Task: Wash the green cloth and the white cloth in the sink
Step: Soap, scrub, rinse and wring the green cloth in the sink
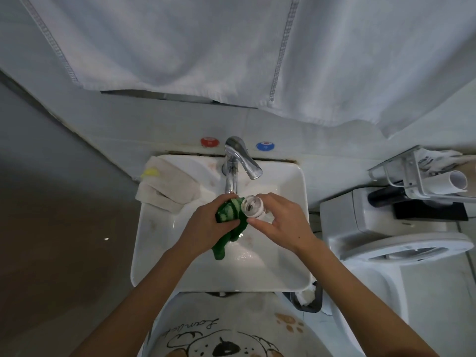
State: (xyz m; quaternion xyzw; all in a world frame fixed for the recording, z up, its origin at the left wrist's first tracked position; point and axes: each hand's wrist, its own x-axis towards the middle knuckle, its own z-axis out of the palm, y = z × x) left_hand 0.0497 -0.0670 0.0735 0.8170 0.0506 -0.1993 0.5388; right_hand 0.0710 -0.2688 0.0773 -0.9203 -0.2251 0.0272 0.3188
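Over the white sink [159, 256] my left hand [206, 225] grips the bunched green cloth [226, 215], whose loose end hangs down into the basin. My right hand [280, 220] holds a small clear bottle [253, 206] tipped toward the green cloth, its fingers and thumb curled round it. The white cloth [167, 185] lies folded on the sink's back left rim, with a small yellow item on it. The chrome faucet [235, 163] stands just behind my hands.
A large white towel [231, 52] hangs overhead at the back. Red [210, 142] and blue [265, 146] markers sit on the wall beside the faucet. A toilet [391, 238] and a metal rack [422, 176] stand to the right, a bin [309, 300] below the sink's right corner.
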